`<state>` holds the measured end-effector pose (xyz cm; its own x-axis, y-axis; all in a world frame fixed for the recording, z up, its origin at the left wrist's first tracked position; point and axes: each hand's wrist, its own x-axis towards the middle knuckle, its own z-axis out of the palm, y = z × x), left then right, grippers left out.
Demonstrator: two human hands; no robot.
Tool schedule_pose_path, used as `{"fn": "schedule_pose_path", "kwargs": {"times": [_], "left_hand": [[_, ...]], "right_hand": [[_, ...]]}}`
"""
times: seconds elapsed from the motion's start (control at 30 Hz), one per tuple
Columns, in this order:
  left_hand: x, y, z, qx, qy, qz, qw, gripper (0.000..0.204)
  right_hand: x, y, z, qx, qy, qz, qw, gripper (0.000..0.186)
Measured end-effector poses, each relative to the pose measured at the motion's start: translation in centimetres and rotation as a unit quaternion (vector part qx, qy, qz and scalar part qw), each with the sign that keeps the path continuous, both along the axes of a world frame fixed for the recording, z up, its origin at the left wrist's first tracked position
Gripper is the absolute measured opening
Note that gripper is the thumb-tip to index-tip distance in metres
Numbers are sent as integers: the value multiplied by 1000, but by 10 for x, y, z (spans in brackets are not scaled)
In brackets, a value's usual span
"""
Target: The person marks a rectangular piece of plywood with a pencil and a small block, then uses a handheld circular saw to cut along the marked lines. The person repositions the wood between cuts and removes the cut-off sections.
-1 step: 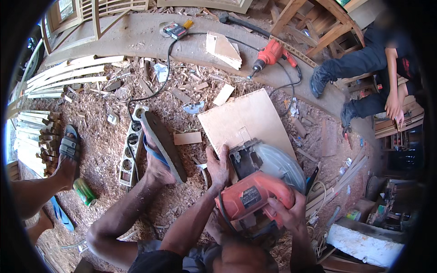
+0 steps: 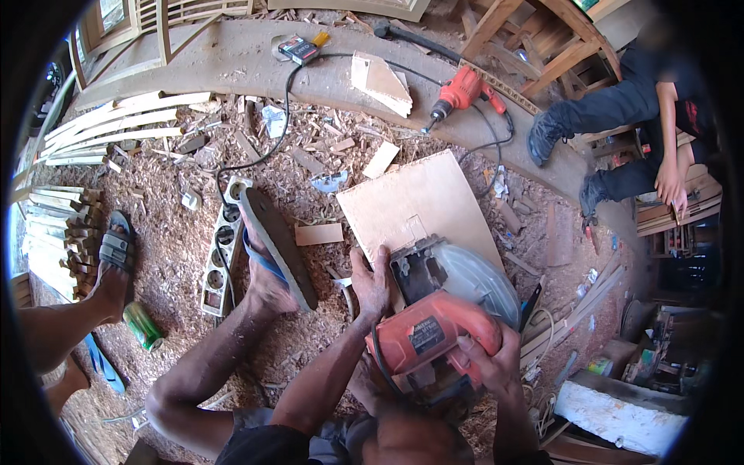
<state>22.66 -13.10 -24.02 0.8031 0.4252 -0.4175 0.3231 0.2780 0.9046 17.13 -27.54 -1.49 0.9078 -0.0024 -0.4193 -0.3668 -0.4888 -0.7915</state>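
My right hand (image 2: 496, 360) is wrapped round the rear handle of a red circular saw (image 2: 426, 329). The saw rests on the near part of a square, light-coloured wooden board (image 2: 418, 194), its clear guard (image 2: 473, 275) toward the right. At the board's near left edge, beside the saw's base plate, my left hand (image 2: 370, 287) grips the board with one digit on top; its other fingers are partly hidden. A faint rectangle is marked on the board just ahead of the saw. The blade cannot be made out.
A red drill (image 2: 465, 93) lies beyond the board with its cable. A power strip (image 2: 225, 248) lies left of my sandalled foot (image 2: 271, 271). A green can (image 2: 143, 327) and wood strips (image 2: 116, 132) are farther left. Another person's boots (image 2: 546, 136) are at right. Shavings cover the ground.
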Motion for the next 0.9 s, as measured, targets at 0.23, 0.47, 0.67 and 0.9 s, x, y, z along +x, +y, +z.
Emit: {"fn": "schedule_pose_path", "kwargs": {"times": [0.23,0.47,0.67,0.9], "left_hand": [[0,6,-3,-105,-46,-15,993,32],[-1,13,-3,-48,-26,-52,997,34],[0,9,-8,24,-56,-33,998,35],[-4,8,-14,52,-38,-46,997,33]], "right_hand": [[6,3,2,4,7,-9,1000,38],[16,10,3,4,30,-10,1000,35],[19,9,1,13,17,-5,1000,31],[22,14,3,16,29,-20,999,29]]}}
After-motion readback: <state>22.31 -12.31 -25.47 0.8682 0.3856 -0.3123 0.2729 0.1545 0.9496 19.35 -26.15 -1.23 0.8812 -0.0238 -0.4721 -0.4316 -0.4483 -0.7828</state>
